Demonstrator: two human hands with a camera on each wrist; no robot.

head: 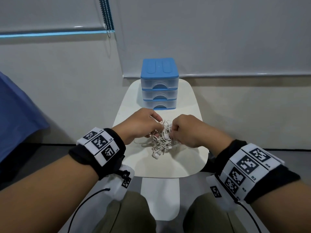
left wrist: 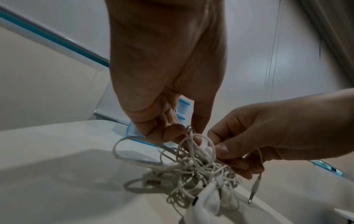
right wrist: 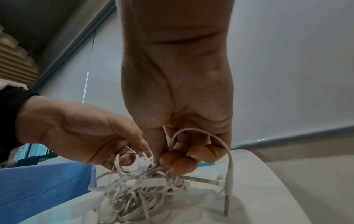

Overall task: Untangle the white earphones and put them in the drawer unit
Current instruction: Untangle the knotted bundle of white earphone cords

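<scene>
A knot of white earphones (head: 161, 142) lies on the small white table (head: 188, 162), with earbuds hanging out toward me. My left hand (head: 143, 125) pinches cords at the top left of the knot (left wrist: 191, 166). My right hand (head: 186, 130) pinches cords at its top right, fingers curled round a loop (right wrist: 191, 153). A jack plug (right wrist: 227, 203) on a stiff cord stands on the table at the right of the earphones (right wrist: 138, 189). The drawer unit (head: 159, 84), blue-topped with three clear drawers, all closed, stands at the table's far end.
Grey walls and roller blinds stand behind the table. A blue cloth (head: 15, 115) hangs at the left. My knees (head: 134, 214) are under the table's near edge. Bare tabletop shows on both sides of the knot.
</scene>
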